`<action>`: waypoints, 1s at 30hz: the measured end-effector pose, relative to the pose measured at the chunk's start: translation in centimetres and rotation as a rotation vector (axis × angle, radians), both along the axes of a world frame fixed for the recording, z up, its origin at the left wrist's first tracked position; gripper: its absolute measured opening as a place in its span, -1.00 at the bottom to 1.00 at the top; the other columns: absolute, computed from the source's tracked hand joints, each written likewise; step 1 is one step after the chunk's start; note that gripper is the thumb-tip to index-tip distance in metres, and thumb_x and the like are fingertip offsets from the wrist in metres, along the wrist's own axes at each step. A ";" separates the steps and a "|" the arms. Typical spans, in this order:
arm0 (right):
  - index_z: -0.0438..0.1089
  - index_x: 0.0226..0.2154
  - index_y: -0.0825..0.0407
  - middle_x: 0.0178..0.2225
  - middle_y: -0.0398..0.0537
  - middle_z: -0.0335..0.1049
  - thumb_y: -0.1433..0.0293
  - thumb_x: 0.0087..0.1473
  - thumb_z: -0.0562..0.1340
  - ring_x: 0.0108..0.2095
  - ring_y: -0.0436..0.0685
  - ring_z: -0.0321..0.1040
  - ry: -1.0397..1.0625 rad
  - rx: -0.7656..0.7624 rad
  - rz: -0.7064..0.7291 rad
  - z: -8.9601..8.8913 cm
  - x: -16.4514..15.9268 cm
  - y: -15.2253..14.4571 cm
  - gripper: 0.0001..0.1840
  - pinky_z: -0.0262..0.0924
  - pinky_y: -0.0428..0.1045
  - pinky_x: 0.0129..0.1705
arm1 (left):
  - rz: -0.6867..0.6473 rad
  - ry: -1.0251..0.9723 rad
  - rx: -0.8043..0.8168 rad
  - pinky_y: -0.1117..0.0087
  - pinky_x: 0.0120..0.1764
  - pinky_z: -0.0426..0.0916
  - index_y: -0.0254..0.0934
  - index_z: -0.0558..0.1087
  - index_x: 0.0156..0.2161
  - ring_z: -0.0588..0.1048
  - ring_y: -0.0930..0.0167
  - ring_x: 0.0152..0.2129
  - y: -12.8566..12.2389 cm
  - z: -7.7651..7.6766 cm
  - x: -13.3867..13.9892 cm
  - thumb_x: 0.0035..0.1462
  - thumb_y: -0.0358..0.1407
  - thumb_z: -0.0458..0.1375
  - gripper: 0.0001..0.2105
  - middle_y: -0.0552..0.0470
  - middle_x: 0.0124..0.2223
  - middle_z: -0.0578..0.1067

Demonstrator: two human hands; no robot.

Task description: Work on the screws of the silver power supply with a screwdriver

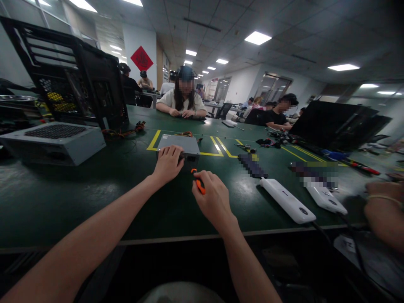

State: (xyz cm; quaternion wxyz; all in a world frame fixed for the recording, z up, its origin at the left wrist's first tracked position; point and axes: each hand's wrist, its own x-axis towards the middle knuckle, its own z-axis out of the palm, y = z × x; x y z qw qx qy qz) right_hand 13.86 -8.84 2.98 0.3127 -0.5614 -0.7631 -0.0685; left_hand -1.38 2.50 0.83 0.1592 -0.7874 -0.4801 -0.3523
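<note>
A grey computer power supply lies on the green table in front of me, its socket side facing me. My left hand is closed over its near left edge. In my right hand is a screwdriver with an orange and black handle, its front end pointing at the near side of the power supply. The thin shaft is dark, and I cannot tell whether its tip touches the casing. A bundle of coloured wires shows behind the power supply.
At left stand a second power supply and an open black computer case. White power banks with cables lie at right, near another person's arm. Yellow tape marks the table. A person sits opposite.
</note>
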 end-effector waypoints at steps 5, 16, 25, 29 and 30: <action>0.34 -0.18 0.00 -0.29 -0.01 0.31 0.41 0.07 0.12 -0.27 0.12 0.25 0.014 0.046 0.038 0.0 -0.1 0.0 -0.78 0.13 -0.03 -0.24 | 0.011 -0.003 0.006 0.21 -0.04 0.11 -0.26 0.28 -0.11 0.30 0.23 -0.14 0.1 -0.1 0.1 0.10 -0.32 0.00 -0.77 -0.09 -0.09 0.36; 0.34 -0.20 -0.03 -0.32 -0.03 0.34 0.44 0.05 0.12 -0.28 0.14 0.28 -0.062 0.053 0.011 -0.2 -0.2 0.2 -0.77 0.09 -0.01 -0.27 | 0.021 -0.009 -0.001 0.19 -0.05 0.10 -0.27 0.29 -0.13 0.30 0.24 -0.15 -0.1 0.1 0.2 0.13 -0.30 -0.02 -0.80 -0.10 -0.12 0.36; 0.28 -0.24 0.05 -0.49 -0.08 0.37 0.29 0.15 0.03 -0.47 0.10 0.30 -0.011 0.002 -0.067 0.2 -1.1 -0.1 -0.78 0.03 -0.03 -0.36 | 0.025 0.007 0.004 0.19 -0.07 0.11 -0.28 0.28 -0.11 0.29 0.23 -0.15 0.1 -0.1 0.2 0.12 -0.30 -0.02 -0.78 -0.10 -0.10 0.36; 0.32 -0.25 -0.02 -0.35 -0.06 0.36 0.39 0.07 0.11 -0.31 0.13 0.30 -0.087 0.040 -0.002 0.6 -1.0 0.0 -0.85 0.05 -0.01 -0.26 | 0.014 0.015 0.004 0.18 -0.06 0.11 -0.28 0.28 -0.09 0.28 0.22 -0.14 0.1 -0.2 0.1 0.12 -0.30 -0.02 -0.76 -0.11 -0.09 0.35; 0.32 -0.25 -0.03 -0.33 -0.05 0.36 0.36 0.08 0.12 -0.29 0.13 0.30 -0.084 0.040 0.008 0.8 -1.0 0.1 -0.85 0.05 -0.02 -0.26 | 0.010 0.017 0.006 0.18 -0.06 0.11 -0.27 0.27 -0.09 0.28 0.22 -0.13 0.2 -0.2 0.1 0.12 -0.30 -0.02 -0.76 -0.12 -0.08 0.35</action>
